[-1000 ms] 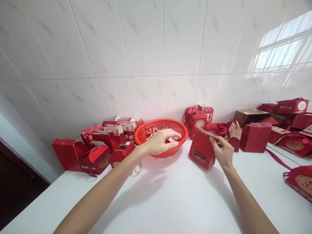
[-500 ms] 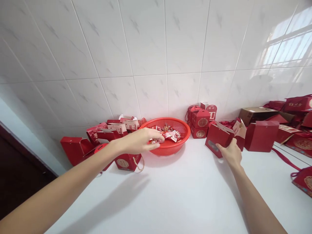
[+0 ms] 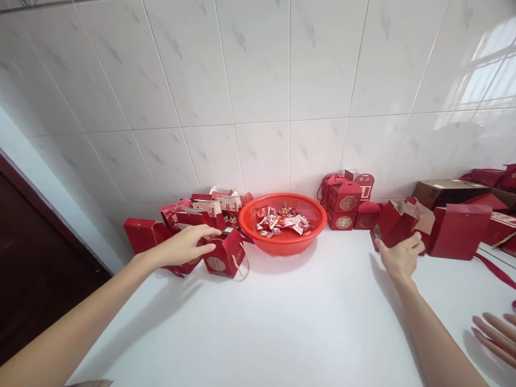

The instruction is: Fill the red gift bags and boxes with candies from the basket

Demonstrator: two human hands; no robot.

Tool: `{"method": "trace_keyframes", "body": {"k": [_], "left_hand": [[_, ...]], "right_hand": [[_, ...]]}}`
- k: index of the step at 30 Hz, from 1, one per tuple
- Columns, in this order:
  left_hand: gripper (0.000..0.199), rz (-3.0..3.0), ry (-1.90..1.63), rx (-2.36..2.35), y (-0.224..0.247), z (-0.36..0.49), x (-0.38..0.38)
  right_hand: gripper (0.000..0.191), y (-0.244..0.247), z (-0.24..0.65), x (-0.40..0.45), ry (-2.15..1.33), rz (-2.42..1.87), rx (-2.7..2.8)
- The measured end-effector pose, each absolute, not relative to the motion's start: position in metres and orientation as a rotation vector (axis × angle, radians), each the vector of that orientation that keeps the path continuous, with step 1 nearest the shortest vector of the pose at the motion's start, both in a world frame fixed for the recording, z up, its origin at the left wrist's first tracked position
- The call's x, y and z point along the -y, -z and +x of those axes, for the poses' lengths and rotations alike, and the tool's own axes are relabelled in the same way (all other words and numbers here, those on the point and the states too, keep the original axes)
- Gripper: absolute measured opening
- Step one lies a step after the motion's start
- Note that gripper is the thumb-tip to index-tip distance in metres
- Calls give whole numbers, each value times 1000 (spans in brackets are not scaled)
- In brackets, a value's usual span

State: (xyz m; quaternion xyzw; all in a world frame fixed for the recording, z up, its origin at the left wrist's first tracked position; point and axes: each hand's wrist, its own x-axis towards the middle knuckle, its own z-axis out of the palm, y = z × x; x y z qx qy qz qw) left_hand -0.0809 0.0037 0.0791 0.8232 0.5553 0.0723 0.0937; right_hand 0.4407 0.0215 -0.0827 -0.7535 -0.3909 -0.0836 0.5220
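Note:
My left hand (image 3: 181,247) reaches over the left side of a red gift box (image 3: 223,255) with a gold emblem and rope handle. Its fingers are stretched and apart at the box's top edge; firm contact cannot be made out. My right hand (image 3: 401,257) grips an open-topped red paper box (image 3: 393,219), thumb at its lower left and fingers at its right side. Between my hands stands a red plastic basket (image 3: 282,247) holding wrapped sweets (image 3: 282,220).
More red boxes (image 3: 141,234) crowd the left. Behind the basket's right side, small boxes (image 3: 345,204) are stacked by the tiled wall. A tall red box (image 3: 459,231) and a cardboard carton (image 3: 443,189) stand at right. Another person's hand (image 3: 497,336) lies at the right edge.
My left hand has moved left from above the basket to the rope-handled box. My right hand and its box sit slightly farther right. Another person's hand has appeared at right.

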Motion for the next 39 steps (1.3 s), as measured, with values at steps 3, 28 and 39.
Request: {"method": "trace_keyframes", "body": {"k": [3, 28, 39], "left_hand": [[56, 2442, -217, -1676, -66, -84, -5], [15, 3087, -359, -446, -20, 46, 54], [57, 2929, -282, -1005, -39, 30, 52]], "right_hand": [[86, 72, 429, -18, 284, -1799, 861], [33, 47, 269, 54, -176, -747, 2096], [12, 46, 270, 52, -121, -795, 1927]]}}
